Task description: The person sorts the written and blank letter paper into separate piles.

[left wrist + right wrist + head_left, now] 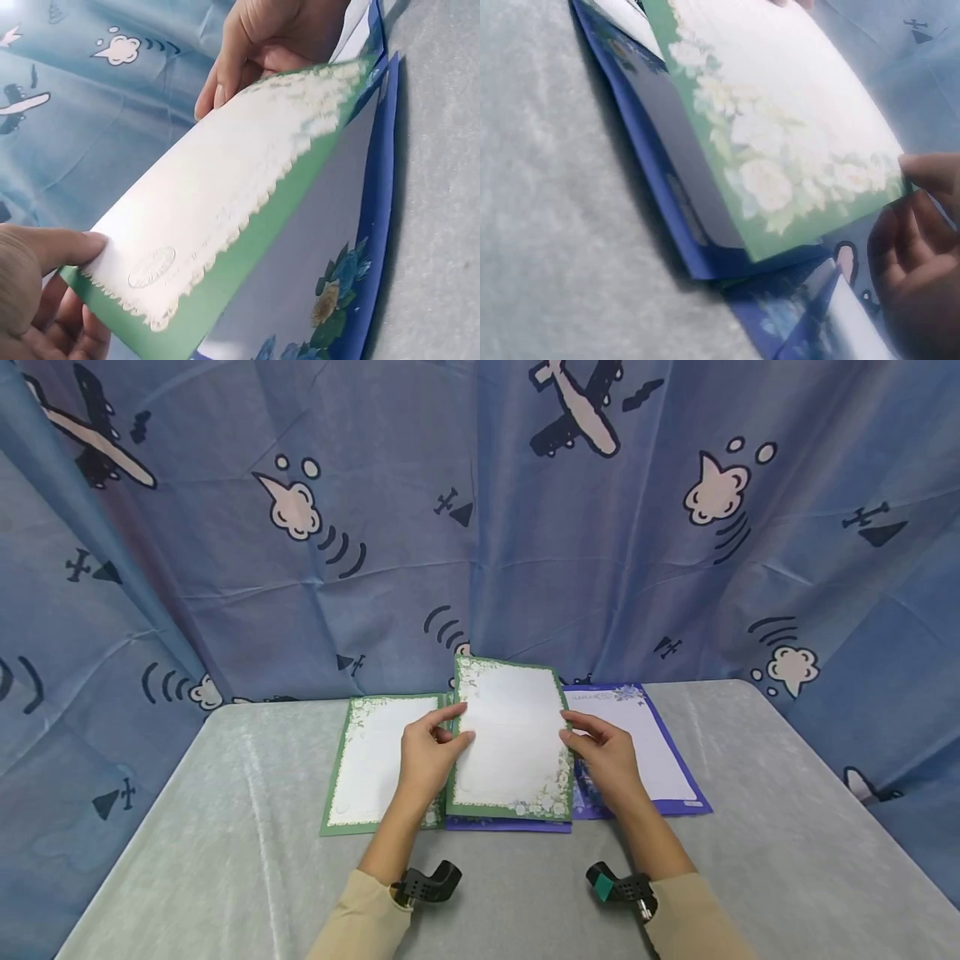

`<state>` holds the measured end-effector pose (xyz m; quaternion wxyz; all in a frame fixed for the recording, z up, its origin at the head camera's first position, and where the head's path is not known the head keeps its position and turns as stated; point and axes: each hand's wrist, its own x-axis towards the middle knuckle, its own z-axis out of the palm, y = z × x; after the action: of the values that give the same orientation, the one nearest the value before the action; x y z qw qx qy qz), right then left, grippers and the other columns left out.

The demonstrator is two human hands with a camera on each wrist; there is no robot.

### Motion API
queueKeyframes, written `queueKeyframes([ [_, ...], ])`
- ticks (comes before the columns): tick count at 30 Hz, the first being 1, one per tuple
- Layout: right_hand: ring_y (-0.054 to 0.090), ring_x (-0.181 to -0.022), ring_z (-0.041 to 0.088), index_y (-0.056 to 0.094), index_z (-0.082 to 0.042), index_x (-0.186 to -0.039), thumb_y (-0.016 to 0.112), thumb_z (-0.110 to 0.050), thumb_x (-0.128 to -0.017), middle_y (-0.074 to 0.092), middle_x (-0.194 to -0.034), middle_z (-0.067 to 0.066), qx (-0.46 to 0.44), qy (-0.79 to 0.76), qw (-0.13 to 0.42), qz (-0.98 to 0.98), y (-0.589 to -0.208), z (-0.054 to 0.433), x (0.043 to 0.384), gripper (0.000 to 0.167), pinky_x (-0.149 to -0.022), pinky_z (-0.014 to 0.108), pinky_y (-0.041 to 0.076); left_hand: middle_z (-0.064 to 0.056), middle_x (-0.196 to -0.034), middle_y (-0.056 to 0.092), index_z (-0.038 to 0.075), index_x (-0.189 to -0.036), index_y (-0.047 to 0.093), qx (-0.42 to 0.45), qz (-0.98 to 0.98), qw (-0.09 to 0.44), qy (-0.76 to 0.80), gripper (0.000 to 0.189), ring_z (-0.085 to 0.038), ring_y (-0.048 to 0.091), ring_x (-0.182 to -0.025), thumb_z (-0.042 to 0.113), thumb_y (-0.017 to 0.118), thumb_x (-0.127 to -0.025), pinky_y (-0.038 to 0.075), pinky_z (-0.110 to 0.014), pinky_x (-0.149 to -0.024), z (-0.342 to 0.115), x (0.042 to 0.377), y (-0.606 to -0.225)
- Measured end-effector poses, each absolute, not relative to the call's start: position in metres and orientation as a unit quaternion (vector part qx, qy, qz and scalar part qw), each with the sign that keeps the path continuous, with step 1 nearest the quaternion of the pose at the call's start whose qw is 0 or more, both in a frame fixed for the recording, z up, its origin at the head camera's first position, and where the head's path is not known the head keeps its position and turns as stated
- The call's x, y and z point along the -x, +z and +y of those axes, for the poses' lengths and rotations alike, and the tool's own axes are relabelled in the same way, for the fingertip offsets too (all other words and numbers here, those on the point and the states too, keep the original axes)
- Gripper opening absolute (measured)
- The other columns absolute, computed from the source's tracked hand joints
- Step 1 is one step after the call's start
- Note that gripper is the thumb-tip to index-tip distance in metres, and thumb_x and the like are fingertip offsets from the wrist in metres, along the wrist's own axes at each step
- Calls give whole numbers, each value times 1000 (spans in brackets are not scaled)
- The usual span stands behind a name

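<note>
Before the airplane-print curtain (pixel 390 527), the left hand (pixel 426 758) and right hand (pixel 611 764) pinched a green-bordered floral sheet (pixel 513 735) by its side edges, raised, not yet laid down, a purple-bordered sheet (pixel 510 826) beneath it, a green-bordered page (pixel 371 760) to its left, a purple-bordered page (pixel 645 743) to its right.

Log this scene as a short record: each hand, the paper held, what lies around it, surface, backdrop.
Left hand: left hand, pinching the held sheet's left edge
Right hand: right hand, pinching its right edge
Held paper: green-bordered floral sheet, raised
Beneath it: blue-bordered floral paper
At left: another green-bordered sheet
At right: blue-bordered sheet
Surface: pale grey tabletop
Backdrop: blue airplane-print curtain
</note>
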<state>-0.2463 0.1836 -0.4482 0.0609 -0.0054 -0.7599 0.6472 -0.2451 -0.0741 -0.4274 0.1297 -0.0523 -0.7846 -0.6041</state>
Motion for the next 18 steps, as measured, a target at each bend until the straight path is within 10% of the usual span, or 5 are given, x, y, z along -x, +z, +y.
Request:
queueKeyframes([
  [8, 65, -86, -2, 62, -4, -137, 70, -18, -96, 64, -137, 2, -21, 641, 55, -766, -437, 186, 243, 44, -82, 17, 55, -9, -132, 66, 12, -130, 70, 61, -795, 101, -595, 45, -10, 47, -64, 4, 78, -86, 41, -21, -56, -81, 242, -418],
  [18, 60, -72, 4, 61, -11, -141, 70, -17, -96, 65, -134, -2, -65, 617, 65, -782, -423, 183, 237, 46, -71, 27, 49, -9, -142, 60, 11, -136, 65, 93, -812, 93, -568, 50, -12, 47, -66, 4, 76, -88, 42, -22, -58, -93, 240, -405],
])
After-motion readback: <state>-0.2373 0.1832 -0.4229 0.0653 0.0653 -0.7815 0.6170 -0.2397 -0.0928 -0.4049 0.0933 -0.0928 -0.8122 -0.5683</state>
